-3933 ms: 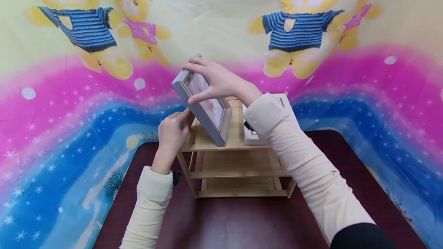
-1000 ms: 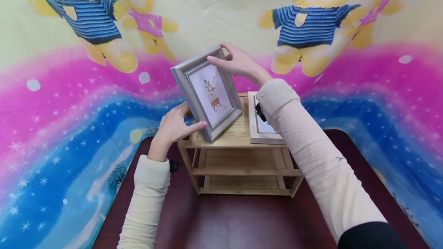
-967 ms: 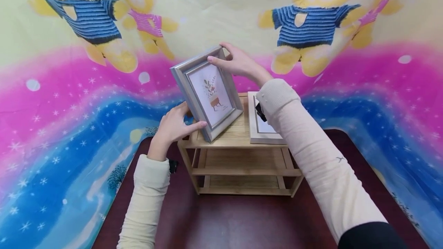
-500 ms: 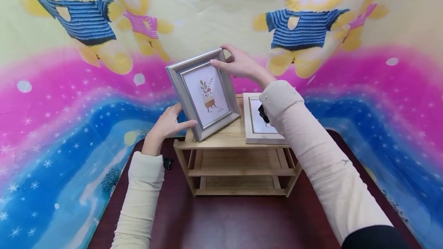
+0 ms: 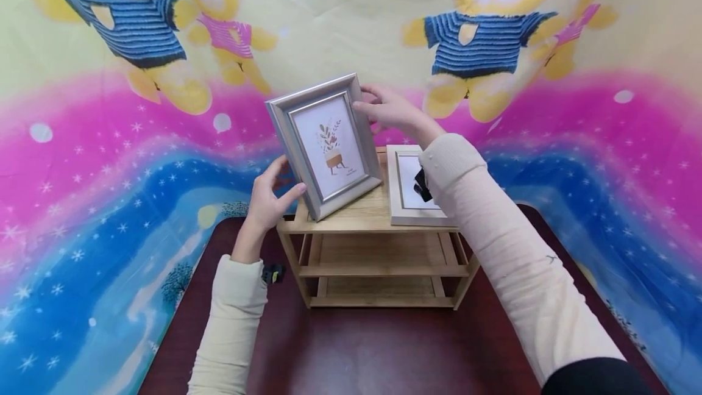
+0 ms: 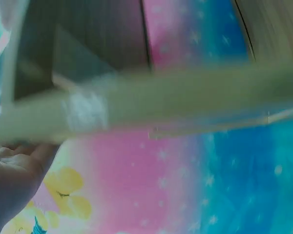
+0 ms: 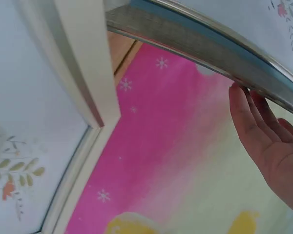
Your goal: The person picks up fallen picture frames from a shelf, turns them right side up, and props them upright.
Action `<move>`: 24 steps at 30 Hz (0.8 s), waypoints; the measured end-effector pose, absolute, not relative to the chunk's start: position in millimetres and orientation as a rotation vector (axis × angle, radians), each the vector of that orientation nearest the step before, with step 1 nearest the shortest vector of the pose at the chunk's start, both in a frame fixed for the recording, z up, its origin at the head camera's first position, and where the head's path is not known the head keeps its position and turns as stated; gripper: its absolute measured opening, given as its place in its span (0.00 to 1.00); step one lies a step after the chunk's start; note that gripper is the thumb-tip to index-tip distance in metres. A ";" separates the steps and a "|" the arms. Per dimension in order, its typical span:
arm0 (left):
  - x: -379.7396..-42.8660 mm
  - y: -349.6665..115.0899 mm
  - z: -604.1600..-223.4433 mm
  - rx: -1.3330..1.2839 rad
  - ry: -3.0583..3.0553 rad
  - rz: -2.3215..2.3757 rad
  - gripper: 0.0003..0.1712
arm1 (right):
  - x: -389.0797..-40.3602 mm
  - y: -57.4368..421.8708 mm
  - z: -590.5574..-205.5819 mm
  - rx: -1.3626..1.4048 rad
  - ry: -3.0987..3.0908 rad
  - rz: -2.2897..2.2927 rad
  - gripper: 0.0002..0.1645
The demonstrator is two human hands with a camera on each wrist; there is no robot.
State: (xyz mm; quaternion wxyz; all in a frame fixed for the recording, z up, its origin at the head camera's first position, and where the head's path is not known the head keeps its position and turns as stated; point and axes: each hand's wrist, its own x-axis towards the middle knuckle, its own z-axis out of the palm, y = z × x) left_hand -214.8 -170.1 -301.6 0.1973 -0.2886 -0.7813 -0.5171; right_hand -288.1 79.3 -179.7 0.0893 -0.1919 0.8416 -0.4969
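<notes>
A silver-grey picture frame (image 5: 329, 145) with a potted-plant print stands tilted on the top board of a wooden rack (image 5: 378, 273). My left hand (image 5: 265, 200) is beside its lower left edge, fingers spread, thumb tip at the border. At the upper right edge is my right hand (image 5: 395, 108), its thumb tip against the border. In the right wrist view, nearly straight fingers (image 7: 254, 112) touch the frame's side. A white picture frame (image 5: 403, 181) lies face up on the right of the board, partly hidden by my right sleeve.
The rack has two lower shelves and stands on a dark red-brown table (image 5: 367, 352). Behind it hangs a cloth backdrop (image 5: 329, 29) printed with teddy bears and snowflakes. In the left wrist view, a pale blurred bar (image 6: 185, 97) crosses the foreground.
The silver-grey frame has turned from steeply side-on to facing the camera. Both hands have loosened on it; the right hand has slid from its top corner to the right edge.
</notes>
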 end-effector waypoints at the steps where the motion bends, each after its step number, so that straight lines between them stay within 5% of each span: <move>1: -210.7 -167.3 -301.0 -0.789 -2.149 -1.507 0.35 | -288.8 80.4 -181.6 -0.560 2.471 -1.489 0.32; 9: -185.2 -147.7 -286.3 -0.713 -2.132 -1.535 0.51 | -288.5 87.8 -192.6 -0.484 2.455 -1.409 0.28; 24: -210.2 -162.0 -300.2 -0.693 -2.157 -1.516 0.52 | -276.1 93.5 -195.1 -0.463 2.556 -1.337 0.24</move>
